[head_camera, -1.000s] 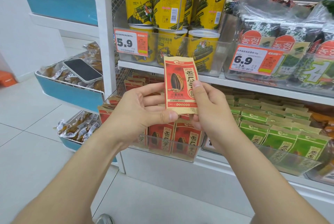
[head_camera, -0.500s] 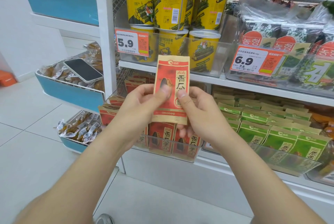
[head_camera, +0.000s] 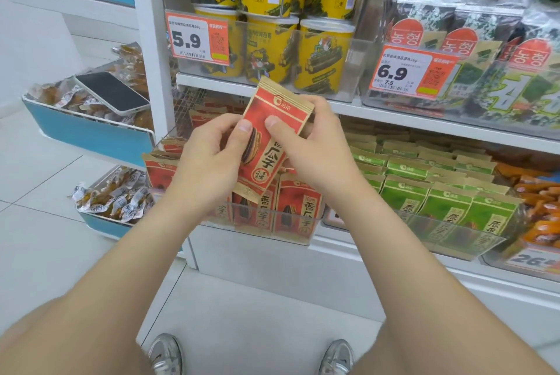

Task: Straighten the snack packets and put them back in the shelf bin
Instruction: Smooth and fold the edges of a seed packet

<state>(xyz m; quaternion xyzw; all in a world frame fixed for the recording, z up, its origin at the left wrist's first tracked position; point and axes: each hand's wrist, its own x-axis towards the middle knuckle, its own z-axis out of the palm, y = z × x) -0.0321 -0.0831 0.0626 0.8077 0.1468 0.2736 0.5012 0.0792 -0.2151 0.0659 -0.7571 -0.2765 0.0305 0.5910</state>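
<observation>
You stood in a retail shop, snack aisle. White shelving (head_camera: 394,120) carried clear bins (head_camera: 272,223) of packaged goods in rows, yellow tubs (head_camera: 324,53) stacked above, and printed price tags (head_camera: 197,39) reading 5.9 and 6.9.

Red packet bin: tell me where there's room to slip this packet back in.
Both hands hide the middle of the clear bin. Its front row of red packets looks tight. The held packet probably fits behind that row; the green packets beside it are crowded.
</observation>
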